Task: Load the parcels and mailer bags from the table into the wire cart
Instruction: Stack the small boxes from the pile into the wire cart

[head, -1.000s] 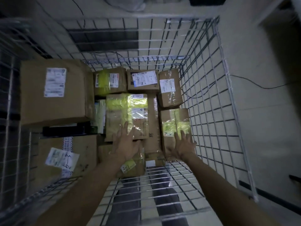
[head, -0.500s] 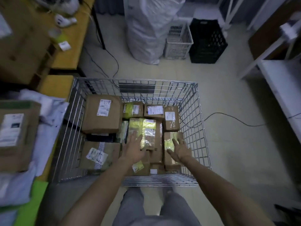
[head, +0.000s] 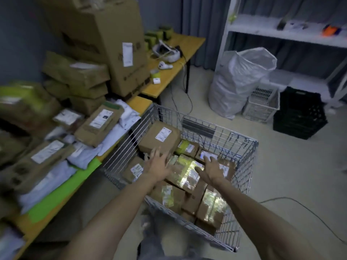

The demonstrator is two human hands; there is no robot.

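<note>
Left side of the frame: bench (head: 187, 44) stacked with brown parcels (head: 99, 124) and white mailer bags (head: 129, 114), all a bit blurry, plus a big cardboard box (head: 105, 40) standing tall in the upper left. Green sheet (head: 62, 194) poking out under the pile at the lower left.

Just right of the bench, centre frame: wire cart (head: 244, 184) on the floor (head: 291, 166), already packed with taped-up boxes, largest box (head: 159, 139) in its far left corner.

Over the cart, left hand (head: 158, 166) with fingers (head: 155, 152) spread wide, gripping nothing, right by the near edge of that largest box. Can't tell if touching or just above.

A little further right, right hand (head: 212, 169), fingers (head: 207, 159) also spread, palm down, nothing held. Shiny taped parcel (head: 185, 169) lying between both hands.

Right of the cart: cable (head: 300, 205) trailing across the floor.

Upper right: white sack (head: 238, 81), white basket (head: 261, 104) and black crate (head: 298, 113) lined up in front of a white shelf (head: 281, 30).
</note>
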